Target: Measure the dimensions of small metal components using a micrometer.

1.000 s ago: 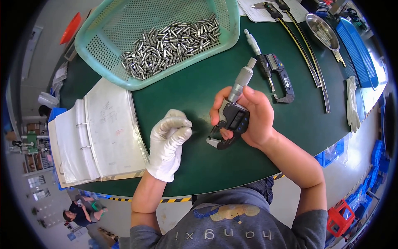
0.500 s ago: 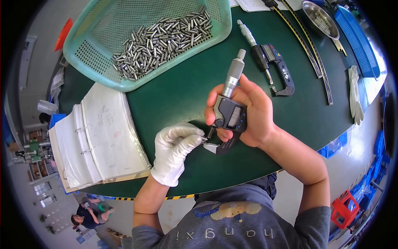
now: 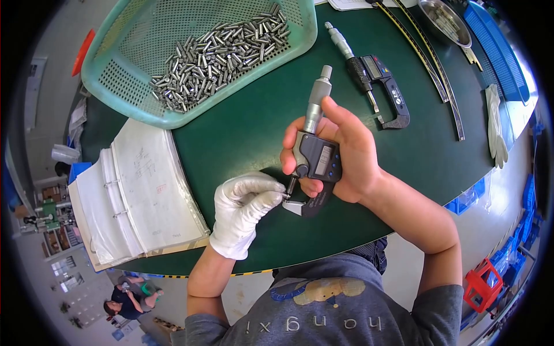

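Observation:
My bare right hand [image 3: 353, 153] is wrapped round a digital micrometer [image 3: 317, 154], its thimble pointing away from me and its jaws toward me. The thumb lies along the upper part, by the sleeve. My left hand [image 3: 243, 209], in a white glove, pinches a small metal pin [image 3: 286, 196] with thumb and forefinger at the micrometer's jaws. Most of the pin is hidden by the fingertips, so I cannot tell whether both jaws touch it. Many like metal pins [image 3: 222, 55] lie heaped in a green mesh basket [image 3: 167, 120] beyond my hands.
A second digital micrometer [image 3: 378, 81] lies to the right. An open ring binder [image 3: 156, 196] is at the left. Farther right are two curved strips [image 3: 430, 63], a metal bowl [image 3: 444, 23], a blue basket [image 3: 499, 55] and a white glove [image 3: 495, 127]. A person [image 3: 128, 301] sits at lower left.
The view has shifted slightly. The micrometer stands a little more upright in my right hand. My left hand keeps its pinch at the jaws.

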A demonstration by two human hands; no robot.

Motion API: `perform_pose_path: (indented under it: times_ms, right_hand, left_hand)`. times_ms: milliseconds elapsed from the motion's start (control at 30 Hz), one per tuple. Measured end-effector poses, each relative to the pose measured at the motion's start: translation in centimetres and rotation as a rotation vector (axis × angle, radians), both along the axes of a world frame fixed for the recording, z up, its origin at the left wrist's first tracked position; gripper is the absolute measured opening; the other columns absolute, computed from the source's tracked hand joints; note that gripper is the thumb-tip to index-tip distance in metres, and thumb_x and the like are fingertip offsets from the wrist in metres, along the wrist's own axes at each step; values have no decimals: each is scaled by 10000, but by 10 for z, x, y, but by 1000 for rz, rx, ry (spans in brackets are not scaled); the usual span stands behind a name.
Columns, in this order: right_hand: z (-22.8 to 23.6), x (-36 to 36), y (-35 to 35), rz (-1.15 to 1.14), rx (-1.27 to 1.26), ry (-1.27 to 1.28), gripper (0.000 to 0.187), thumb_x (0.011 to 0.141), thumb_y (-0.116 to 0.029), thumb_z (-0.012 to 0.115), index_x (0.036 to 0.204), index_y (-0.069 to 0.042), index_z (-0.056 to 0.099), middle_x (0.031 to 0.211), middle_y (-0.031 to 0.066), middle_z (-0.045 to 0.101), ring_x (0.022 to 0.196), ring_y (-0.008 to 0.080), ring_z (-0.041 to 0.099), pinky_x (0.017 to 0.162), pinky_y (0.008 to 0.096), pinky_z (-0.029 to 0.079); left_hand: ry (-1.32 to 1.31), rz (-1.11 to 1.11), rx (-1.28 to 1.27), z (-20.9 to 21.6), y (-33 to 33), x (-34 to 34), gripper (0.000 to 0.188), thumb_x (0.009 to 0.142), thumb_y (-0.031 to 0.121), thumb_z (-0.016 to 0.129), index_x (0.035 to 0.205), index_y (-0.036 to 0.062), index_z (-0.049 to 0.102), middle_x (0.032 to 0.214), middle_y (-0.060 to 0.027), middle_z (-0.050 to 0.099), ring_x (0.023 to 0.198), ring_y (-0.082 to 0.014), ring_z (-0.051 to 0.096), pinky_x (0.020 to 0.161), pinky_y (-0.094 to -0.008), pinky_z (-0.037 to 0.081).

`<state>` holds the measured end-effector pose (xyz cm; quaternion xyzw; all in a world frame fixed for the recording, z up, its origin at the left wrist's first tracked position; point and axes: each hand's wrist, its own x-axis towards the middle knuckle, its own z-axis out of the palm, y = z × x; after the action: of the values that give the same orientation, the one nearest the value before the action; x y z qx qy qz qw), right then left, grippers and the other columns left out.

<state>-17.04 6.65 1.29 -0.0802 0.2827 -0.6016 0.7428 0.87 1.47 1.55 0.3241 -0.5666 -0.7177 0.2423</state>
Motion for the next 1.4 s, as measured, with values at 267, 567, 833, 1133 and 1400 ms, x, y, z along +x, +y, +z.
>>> perform_pose_path:
  times_ms: [267,567,833,1133,1400]
  right_hand:
    - [3,0,-1,30,27,183,663,793,-635,269,806,-20,517,663,117,574,419,154,463,395,255,384]
    - [0,-1,1,25,35,-26,680,796,-612,194,824,-14,517,686,135,577,433,170,459,402,255,379]
    - [1,-1,-1,15,23,56,642,822,-606,254,794,-22,518,654,117,571,412,155,449,396,251,377]
    - [1,3,-2,0,1,58,652,814,-610,247,796,-17,518,647,112,571,389,158,440,402,252,376]
    - [3,1,1,-2,-1,73,668,788,-631,236,802,-26,519,673,135,564,397,178,437,398,259,378]
  left_hand:
    - [-29,-19,-28,-2,-1,2,97,679,35,695,755,8,640,757,-62,605,684,-107,545,626,-221,425]
    - [-13,-16,-8,-1,0,1,99,682,25,689,764,2,640,749,-57,604,675,-100,542,620,-212,425]
    - [-9,-41,-23,0,-1,0,87,687,24,686,755,5,635,754,-52,600,684,-98,536,631,-215,419]
    - [36,-48,21,-3,-2,3,116,734,55,647,821,-10,605,815,-54,569,736,-110,527,673,-237,416]
    - [41,-25,77,3,1,-1,147,748,98,634,829,-18,596,812,-52,558,729,-106,517,688,-234,413]
